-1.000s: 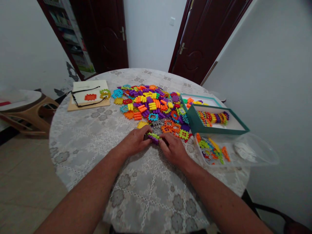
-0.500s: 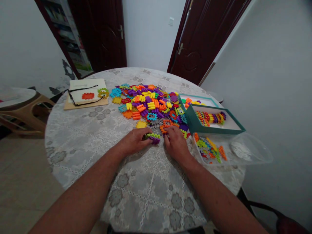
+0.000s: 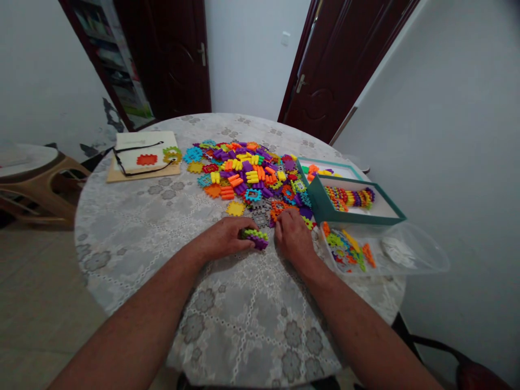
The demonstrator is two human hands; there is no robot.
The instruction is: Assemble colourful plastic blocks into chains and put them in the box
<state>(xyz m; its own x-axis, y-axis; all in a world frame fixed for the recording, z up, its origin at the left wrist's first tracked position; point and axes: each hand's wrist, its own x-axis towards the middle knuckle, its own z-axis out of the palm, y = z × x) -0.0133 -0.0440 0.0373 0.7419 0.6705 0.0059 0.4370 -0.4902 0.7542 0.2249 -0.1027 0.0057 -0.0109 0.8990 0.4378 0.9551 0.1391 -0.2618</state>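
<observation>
A small stack of green and purple toothed plastic building blocks (image 3: 255, 238) is pinched between the thumb and fingers of my left hand (image 3: 228, 238), close over the tablecloth. My right hand (image 3: 293, 236) is closed at the near edge of a heap of colourful building blocks (image 3: 247, 168). Its fingertips are curled under beside an orange toothed block (image 3: 281, 208), and whatever they grip is hidden. Grey toothed blocks (image 3: 260, 213) lie flat between and beyond the two hands. A yellow block (image 3: 235, 208) rests just past my left hand.
To the right stand a green-edged box (image 3: 357, 218) holding a colourful block assembly (image 3: 350, 197) and a clear plastic tray (image 3: 426, 265) with loose pieces. Glasses (image 3: 122, 169) with a cord lie on a board (image 3: 144, 177) at the left of the round table (image 3: 134, 227).
My left hand and its green and purple stack have shifted slightly nearer to me. My right hand's fingers have curled in more beside the orange block.
</observation>
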